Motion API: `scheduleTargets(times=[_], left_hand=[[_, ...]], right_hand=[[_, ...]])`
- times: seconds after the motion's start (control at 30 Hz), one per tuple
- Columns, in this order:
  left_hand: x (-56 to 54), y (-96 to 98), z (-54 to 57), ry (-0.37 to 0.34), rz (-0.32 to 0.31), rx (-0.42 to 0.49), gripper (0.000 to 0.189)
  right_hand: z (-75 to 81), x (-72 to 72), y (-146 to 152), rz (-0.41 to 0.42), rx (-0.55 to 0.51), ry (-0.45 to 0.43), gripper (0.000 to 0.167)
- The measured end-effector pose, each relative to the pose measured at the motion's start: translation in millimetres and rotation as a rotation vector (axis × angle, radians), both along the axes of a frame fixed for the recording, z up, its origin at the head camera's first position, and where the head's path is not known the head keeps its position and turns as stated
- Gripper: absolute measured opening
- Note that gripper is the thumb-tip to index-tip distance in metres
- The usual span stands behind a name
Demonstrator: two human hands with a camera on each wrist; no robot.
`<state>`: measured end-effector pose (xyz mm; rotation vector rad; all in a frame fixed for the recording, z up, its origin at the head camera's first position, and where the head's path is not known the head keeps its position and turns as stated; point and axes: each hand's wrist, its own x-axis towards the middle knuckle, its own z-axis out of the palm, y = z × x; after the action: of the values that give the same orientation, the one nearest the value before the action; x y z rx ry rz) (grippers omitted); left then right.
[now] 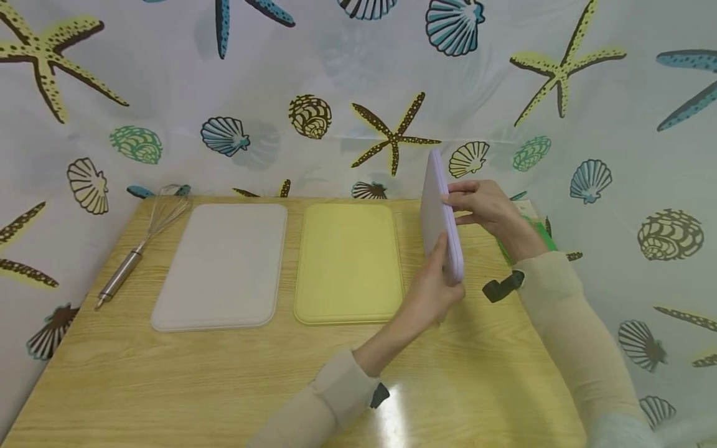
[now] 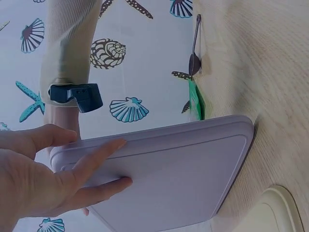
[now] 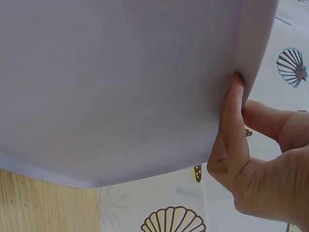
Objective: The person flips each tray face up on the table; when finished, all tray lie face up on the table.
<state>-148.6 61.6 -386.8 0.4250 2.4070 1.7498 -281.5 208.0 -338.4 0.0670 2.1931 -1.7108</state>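
A lilac cutting board (image 1: 434, 208), rectangular with rounded corners, stands on edge at the right of the table. My left hand (image 1: 428, 292) grips its near edge, the thumb lying along the left face. Higher up, my right hand (image 1: 484, 205) pinches the same board between thumb and fingers; the right wrist view shows the fingertips pressing its face beside the rim. In the left wrist view, the far end of the board (image 2: 178, 169) meets or nearly meets the table. A yellow cutting board (image 1: 350, 264) lies flat just left of it, and a white cutting board (image 1: 224, 267) farther left.
A whisk (image 1: 140, 246) with a metal handle lies at the table's left edge. Behind my right wrist, a green object (image 1: 543, 233) is partly hidden. The left wrist view also shows a dark spoon-like utensil (image 2: 195, 60). Shell-patterned cloth (image 1: 313, 168) rises behind the wooden table (image 1: 224, 386).
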Motion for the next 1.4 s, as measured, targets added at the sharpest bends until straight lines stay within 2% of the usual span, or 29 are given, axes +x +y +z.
scheduleTargets(times=[0.2, 0.5, 0.63, 0.87, 1.13, 1.4], left_hand=[[-0.8, -1.3, 2.8, 0.023, 0.022, 0.004, 0.083], [-1.6, -10.8, 6.4, -0.021, 0.008, 0.122, 0.076], [0.2, -12.3, 7.0, -0.008, 0.015, 0.112, 0.075], [3.1, -13.8, 6.9, 0.018, 0.051, 0.079, 0.073], [7.9, -15.8, 4.6, 0.018, 0.089, 0.124, 0.068], [14.9, -20.2, 1.8, -0.015, 0.14, 0.18, 0.066]], right_hand=[[-0.1, 0.0, -6.2, -0.006, 0.003, 0.001, 0.048], [0.8, 0.3, -15.8, 0.017, 0.004, -0.001, 0.049], [-0.9, 0.7, -19.9, 0.029, 0.034, 0.021, 0.045], [-2.9, 2.5, -27.9, 0.033, 0.056, 0.048, 0.04], [-3.3, 6.1, -35.0, 0.062, 0.067, 0.079, 0.037], [-4.9, 8.3, -42.5, 0.083, 0.058, 0.071, 0.039]])
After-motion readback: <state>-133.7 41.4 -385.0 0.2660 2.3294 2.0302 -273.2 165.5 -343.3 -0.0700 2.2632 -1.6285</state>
